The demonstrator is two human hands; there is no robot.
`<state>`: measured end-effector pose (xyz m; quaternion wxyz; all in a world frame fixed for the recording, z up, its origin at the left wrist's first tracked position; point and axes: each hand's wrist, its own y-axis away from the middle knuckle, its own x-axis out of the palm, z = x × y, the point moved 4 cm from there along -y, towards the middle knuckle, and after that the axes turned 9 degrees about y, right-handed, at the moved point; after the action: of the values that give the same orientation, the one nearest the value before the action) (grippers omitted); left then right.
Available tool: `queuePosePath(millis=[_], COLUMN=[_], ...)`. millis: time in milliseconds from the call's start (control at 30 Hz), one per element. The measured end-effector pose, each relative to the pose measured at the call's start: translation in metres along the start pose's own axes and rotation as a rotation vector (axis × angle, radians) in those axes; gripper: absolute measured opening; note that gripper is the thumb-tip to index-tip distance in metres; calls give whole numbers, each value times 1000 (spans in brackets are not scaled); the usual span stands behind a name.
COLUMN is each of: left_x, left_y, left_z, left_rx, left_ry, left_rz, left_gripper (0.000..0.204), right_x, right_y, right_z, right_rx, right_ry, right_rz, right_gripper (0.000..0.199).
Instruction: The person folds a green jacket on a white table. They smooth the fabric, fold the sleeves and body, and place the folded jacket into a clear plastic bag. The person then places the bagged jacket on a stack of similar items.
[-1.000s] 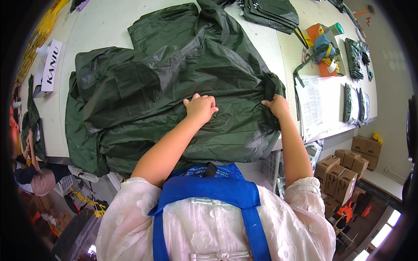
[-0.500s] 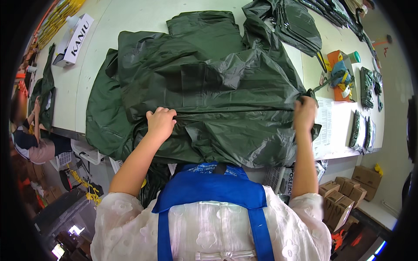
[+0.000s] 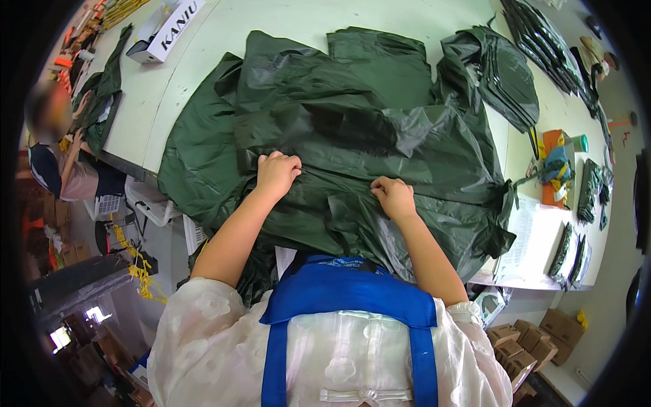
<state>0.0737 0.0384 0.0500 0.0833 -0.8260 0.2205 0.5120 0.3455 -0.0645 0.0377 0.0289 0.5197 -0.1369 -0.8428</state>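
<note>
A white rectangular box (image 3: 166,30) sits at the far left of the bench (image 3: 298,20); its contents cannot be seen. Brown cardboard cartons (image 3: 525,342) are stacked on the floor at the lower right, apparently closed. The bench is pale and broad, and a large dark green plastic garment (image 3: 352,129) lies spread and rumpled across its near half, one edge drooping over the front. The left hand (image 3: 277,173) has its grip clenched on a fold of this garment, and the right hand (image 3: 393,197) pinches the same crease just beside it. A stack of folded green pieces (image 3: 515,81) lies near the far right edge. An orange tray (image 3: 550,197) with small tools rests to the right, beside white paper sheets (image 3: 536,241). Another person (image 3: 57,163) sits at the left end of the bench.
</note>
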Motion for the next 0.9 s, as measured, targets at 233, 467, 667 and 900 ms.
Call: queuePosePath(millis=[233,467,667,900], left_x=[-2,-3,0,-59], left_y=[-19,-38,-21,63], left_z=[7,11,17,56], left_rx=[-58,-120,-71,-203], left_ry=[89,26,28,-393], left_rz=[241,484,357,-47], left_gripper=[11,4,11,14], right_x=[-11,-7,-6,-5], right_y=[-15,-22,-22,-18], right_z=[-8,-6,-3,-10], right_rx=[-119,-42,-62,-98], right_ry=[-165,-53,-18,-30], right_rz=[151,233,206,125], right_gripper=[11,11,15,15])
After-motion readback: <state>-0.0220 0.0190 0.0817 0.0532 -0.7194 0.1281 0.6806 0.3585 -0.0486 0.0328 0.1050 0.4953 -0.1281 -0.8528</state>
